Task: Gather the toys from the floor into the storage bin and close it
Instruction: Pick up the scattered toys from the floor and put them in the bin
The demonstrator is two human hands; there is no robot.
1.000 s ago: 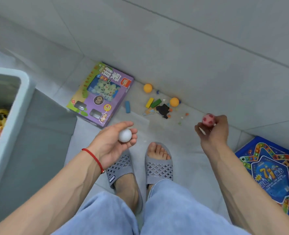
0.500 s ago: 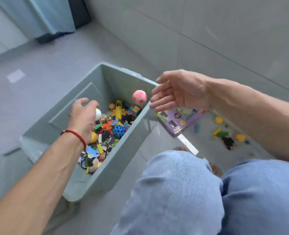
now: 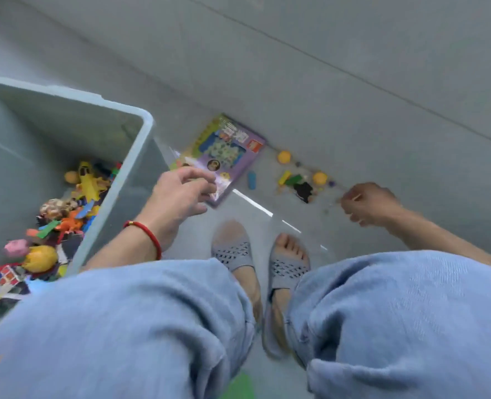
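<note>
The grey storage bin (image 3: 114, 180) stands open at my left, with several toys inside, among them a yellow plane (image 3: 88, 181) and a pink ball (image 3: 16, 247). My left hand (image 3: 180, 194) hovers empty beside the bin's right wall, fingers apart, just in front of the purple game box (image 3: 232, 151) on the floor. My right hand (image 3: 368, 204) is low at the right, fingers loosely curled with nothing seen in them, close to a scatter of small toys: two orange balls (image 3: 284, 156), a blue block (image 3: 251, 180), a yellow and a green block (image 3: 289, 177), and a black piece (image 3: 304, 190).
The toys lie along the foot of a grey tiled wall (image 3: 325, 53). My knees in blue jeans (image 3: 152, 326) and my feet in grey slippers (image 3: 232, 249) fill the lower view. A green patch (image 3: 238, 387) shows between my legs.
The white ball and pink ball have left my hands; a pink ball now lies in the bin. Both hands have swung right, from over the bin toward the floor toys. The view turned back to the wall.
</note>
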